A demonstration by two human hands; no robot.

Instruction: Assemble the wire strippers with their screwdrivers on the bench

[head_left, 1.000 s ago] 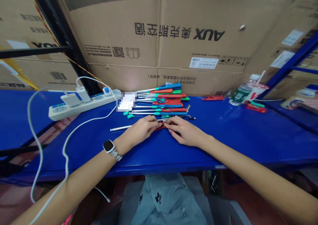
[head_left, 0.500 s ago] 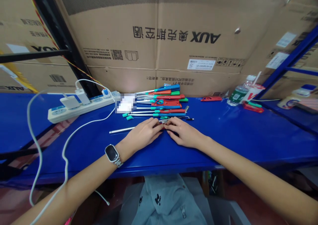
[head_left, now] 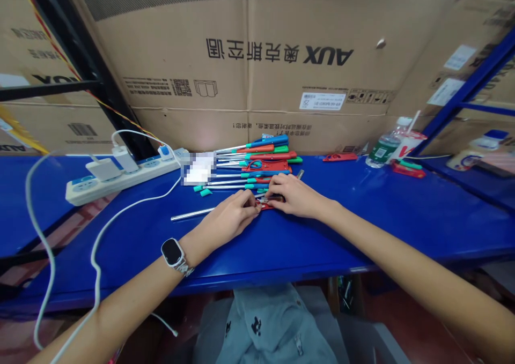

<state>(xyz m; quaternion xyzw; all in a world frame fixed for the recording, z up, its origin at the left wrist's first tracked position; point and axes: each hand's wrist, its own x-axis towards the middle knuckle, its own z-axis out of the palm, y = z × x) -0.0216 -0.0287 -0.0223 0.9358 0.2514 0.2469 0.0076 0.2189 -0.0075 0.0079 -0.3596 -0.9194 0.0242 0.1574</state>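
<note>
On the blue table (head_left: 341, 235), my left hand (head_left: 237, 211) has its fingers pinched at the left end of an open red lighter casing (head_left: 266, 206). A metal tube (head_left: 192, 214) extends left from under that hand. My right hand (head_left: 292, 195) is closed on a small dark part (head_left: 277, 198) over the casing's right side; its exact shape is mostly hidden by the fingers. Just beyond both hands lies a row of long-necked lighters (head_left: 257, 155) with red, blue and green handles. Small teal pieces (head_left: 206, 192) sit at the row's lower left.
A white power strip (head_left: 120, 179) with chargers and a white cable (head_left: 120, 211) occupies the left. A red casing piece (head_left: 340, 157), a bottle (head_left: 379, 152) and a cup (head_left: 406, 145) stand toward the back right. A large cardboard box (head_left: 161, 42) rises behind.
My right hand has moved slightly up and now holds a dark part above the red casing. More of the casing shows between the hands. The whole view has shifted a little.
</note>
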